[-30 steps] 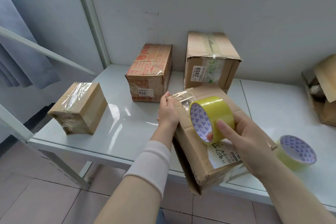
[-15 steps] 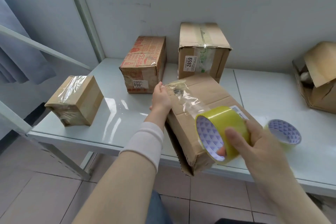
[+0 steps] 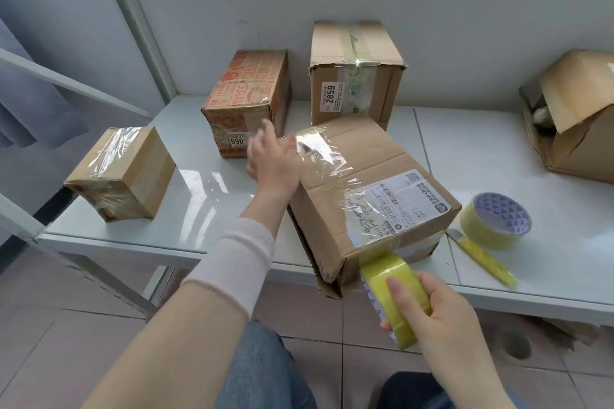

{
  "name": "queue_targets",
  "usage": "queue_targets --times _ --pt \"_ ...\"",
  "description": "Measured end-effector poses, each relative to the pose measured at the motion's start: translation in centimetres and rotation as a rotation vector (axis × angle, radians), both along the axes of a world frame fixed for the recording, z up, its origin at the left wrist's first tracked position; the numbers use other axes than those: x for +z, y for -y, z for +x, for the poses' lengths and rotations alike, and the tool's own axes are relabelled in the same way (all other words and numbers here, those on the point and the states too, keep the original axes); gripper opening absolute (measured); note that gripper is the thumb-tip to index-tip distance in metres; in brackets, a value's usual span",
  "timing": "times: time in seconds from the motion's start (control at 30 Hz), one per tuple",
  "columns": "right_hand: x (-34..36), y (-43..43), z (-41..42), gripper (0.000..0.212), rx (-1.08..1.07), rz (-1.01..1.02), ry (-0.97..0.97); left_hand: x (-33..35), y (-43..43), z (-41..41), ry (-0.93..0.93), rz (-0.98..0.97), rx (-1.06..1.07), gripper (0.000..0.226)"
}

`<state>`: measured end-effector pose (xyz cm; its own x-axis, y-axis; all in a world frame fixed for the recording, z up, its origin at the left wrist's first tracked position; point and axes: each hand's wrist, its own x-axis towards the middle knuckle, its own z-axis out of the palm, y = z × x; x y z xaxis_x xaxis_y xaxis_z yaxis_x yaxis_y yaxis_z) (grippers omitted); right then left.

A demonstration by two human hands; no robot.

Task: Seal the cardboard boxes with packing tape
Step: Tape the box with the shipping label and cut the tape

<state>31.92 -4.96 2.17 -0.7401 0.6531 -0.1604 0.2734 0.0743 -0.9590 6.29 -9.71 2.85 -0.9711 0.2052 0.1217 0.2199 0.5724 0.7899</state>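
A brown cardboard box [image 3: 375,156] with a white shipping label lies at the front edge of the white table [image 3: 481,149], overhanging it. A clear tape strip runs across its top and down the near face. My right hand [image 3: 432,309] grips a yellow tape roll [image 3: 392,282] below that near face, the strip still joined to it. My left hand [image 3: 270,159] is at the box's far left corner with fingers spread, blurred.
A small taped box [image 3: 123,173] sits at the left. A red printed box [image 3: 246,100] and a taller box marked 2859 [image 3: 352,73] stand at the back. An open box [image 3: 571,113] is at the right. A second tape roll [image 3: 495,219] and yellow cutter [image 3: 481,256] lie nearby.
My right hand pulled the roll from over the box top down past its near edge, laying tape along the top. My left hand's fingers loosened from the far corner and spread.
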Motion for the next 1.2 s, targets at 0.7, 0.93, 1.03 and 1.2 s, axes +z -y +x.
queue_targets --times 0.7,0.93,1.03,1.2 --pt "-2.2 2.3 -1.5 0.025 0.180 -0.093 0.046 1.1 2.0 7.5 -0.270 -0.166 -0.406 0.050" --pt "-4.2 1.1 -0.6 0.021 0.126 -0.012 -0.008 -3.6 7.0 16.8 0.159 0.475 -0.053 0.012" --pt "-4.9 0.9 -0.5 0.020 0.115 0.004 -0.015 -4.1 6.1 17.4 0.260 0.472 -0.158 0.004" --pt "-4.7 -0.3 0.1 0.013 0.069 0.026 -0.076 -4.6 5.1 18.1 0.312 0.488 -0.132 0.014"
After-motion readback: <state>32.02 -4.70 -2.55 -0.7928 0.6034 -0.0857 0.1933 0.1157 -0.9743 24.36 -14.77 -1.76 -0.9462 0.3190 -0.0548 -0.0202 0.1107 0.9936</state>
